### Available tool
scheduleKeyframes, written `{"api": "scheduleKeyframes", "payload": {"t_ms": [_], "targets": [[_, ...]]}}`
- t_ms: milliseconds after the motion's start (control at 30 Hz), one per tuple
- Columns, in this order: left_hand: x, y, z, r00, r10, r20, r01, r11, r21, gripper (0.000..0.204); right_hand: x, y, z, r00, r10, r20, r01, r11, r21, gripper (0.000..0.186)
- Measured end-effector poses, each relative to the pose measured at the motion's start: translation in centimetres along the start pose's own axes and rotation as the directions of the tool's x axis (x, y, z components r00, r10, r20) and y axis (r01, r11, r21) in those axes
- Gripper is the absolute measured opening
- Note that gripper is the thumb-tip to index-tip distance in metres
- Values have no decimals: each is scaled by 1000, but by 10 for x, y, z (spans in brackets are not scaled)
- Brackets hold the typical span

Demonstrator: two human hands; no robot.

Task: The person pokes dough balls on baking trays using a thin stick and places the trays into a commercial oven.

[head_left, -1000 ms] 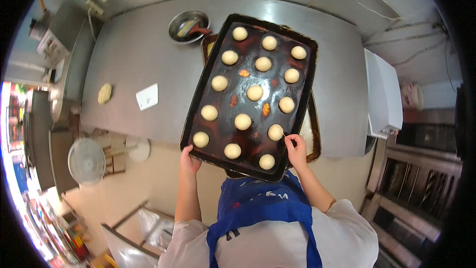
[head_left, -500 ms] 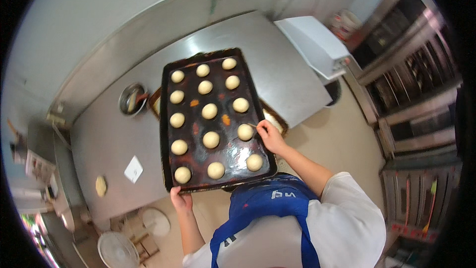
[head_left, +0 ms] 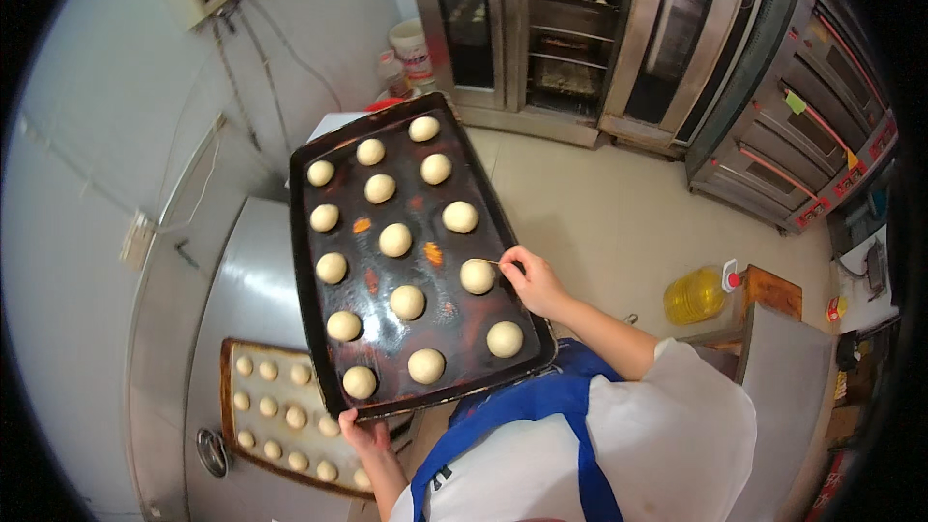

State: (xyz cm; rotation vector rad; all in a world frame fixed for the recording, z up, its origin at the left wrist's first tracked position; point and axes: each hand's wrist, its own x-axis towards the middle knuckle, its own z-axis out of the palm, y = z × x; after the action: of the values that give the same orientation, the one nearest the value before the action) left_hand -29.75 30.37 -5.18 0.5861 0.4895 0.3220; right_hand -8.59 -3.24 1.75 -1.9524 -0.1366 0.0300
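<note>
Black tray point(head_left: 454, 317) gripped in our left hand point(head_left: 369, 437), we are pinching a thin stick point(head_left: 496, 262) in our right hand point(head_left: 535, 284); it is pointing at a dough ball point(head_left: 477, 277).

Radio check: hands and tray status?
Left hand holding dark tray by its corner. Right hand pinching thin stick over dough ball. Second tray, loaded, on steel table, partly hidden.

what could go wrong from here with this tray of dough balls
The left hand grips the dark tray by a near corner, so it might tip and the round dough balls could roll. The thin stick in the right hand is at one ball and could dent it if jolted.
</note>
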Motion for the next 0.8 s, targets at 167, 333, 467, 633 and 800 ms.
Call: {"api": "scheduleKeyframes", "payload": {"t_ms": [167,333,467,633,800], "targets": [[26,-64,72,997,-52,54,52,999,4,54,14,26,-93,996,-22,-90,20,999,-26,15],[-23,-141,142,986,-163,-21,163,986,30,53,-3,85,-195,992,-52,-111,50,999,-22,14],[-47,-216,223,984,-151,-93,151,989,-5,53,11,114,-285,998,37,-45,-41,996,-80,14],[-53,-207,245,963,-225,-147,229,973,11,55,14,138,-292,990,141,-1,-141,990,5,14],[-43,-233,237,955,-291,-57,293,956,24,60,23,163,-300,981,194,5,-194,979,-62,12]]}}
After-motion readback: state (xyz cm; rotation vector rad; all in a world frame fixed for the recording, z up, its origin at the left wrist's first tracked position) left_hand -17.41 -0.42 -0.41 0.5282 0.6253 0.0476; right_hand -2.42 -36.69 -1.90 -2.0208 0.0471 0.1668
